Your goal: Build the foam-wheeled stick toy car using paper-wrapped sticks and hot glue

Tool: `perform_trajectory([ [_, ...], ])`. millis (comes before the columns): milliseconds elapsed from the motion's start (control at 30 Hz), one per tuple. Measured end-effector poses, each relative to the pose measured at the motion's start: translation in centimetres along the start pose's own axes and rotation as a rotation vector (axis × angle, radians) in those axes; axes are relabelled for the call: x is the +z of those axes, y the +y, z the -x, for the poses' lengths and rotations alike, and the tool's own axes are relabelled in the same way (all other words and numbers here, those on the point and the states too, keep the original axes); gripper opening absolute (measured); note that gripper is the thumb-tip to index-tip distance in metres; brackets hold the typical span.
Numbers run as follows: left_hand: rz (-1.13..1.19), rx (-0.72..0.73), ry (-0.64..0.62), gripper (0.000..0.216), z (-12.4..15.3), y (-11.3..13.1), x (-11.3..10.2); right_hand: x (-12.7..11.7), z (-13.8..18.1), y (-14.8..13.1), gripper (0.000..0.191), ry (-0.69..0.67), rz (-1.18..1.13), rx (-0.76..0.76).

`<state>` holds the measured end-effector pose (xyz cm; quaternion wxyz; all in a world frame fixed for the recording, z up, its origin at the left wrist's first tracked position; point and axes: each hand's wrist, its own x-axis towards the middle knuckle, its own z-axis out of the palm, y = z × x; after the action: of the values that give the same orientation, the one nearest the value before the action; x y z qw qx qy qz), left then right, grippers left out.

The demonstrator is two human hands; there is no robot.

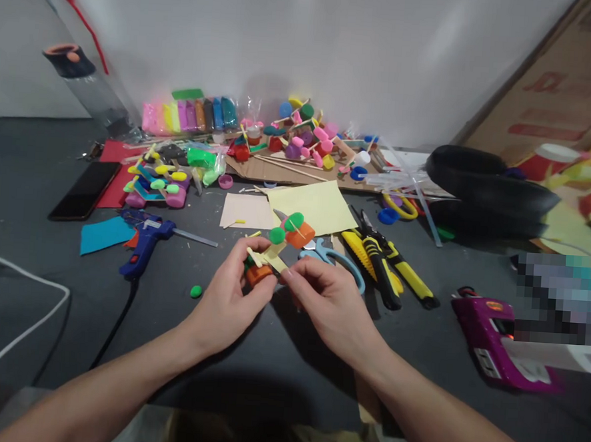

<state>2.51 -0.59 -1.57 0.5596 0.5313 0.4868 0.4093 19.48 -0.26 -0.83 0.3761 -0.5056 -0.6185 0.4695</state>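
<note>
Between both hands is a small craft model (300,235) with orange caps, green clay discs, thin wooden sticks and a pale yellow paper strip. My left hand (228,297) is closed around its left side, fingers curled over an orange cap and stick ends. With thumb and forefinger together, my right hand (333,300) pinches the end of the yellow strip (276,263). Its other fingers are curled and partly hidden. Just behind the model lie light-blue-handled scissors (346,261). A green clay ball (196,291) rests left of my left hand.
A blue glue gun (146,245) lies left, near a phone (84,190). Pliers (380,269) and a yellow cutter (361,252) lie right, before a purple device (501,340). Yellow paper (316,209), a finished-looking model (157,182) and a cardboard sheet (278,172) with colourful parts sit behind.
</note>
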Motion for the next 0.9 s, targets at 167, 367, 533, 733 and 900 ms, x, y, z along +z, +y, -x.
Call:
perform_trajectory([
  [167, -0.089, 0.107, 0.055, 0.025, 0.3, -0.2, -0.2, 0.5, 0.2, -0.1, 0.034, 0.03, 0.0, 0.004],
  [367, -0.044, 0.101, 0.112, 0.017, 0.0, -0.6, 0.0, 1.0, 0.3, -0.2, 0.031, 0.041, -0.033, -0.018],
  [533, -0.062, 0.123, 0.172, 0.02, -0.1, -0.7, 0.2, 1.2, 0.4, -0.1, 0.029, 0.037, -0.066, -0.014],
  [733, -0.093, 0.159, 0.179, 0.023, 0.0, -1.2, 0.3, 1.7, 0.2, 0.1, 0.016, -0.003, -0.398, 0.047],
  [900, -0.215, 0.272, 0.179, 0.03, 0.2, -1.9, 0.3, 2.3, -0.1, 0.6, 0.032, 0.065, -0.551, 0.133],
])
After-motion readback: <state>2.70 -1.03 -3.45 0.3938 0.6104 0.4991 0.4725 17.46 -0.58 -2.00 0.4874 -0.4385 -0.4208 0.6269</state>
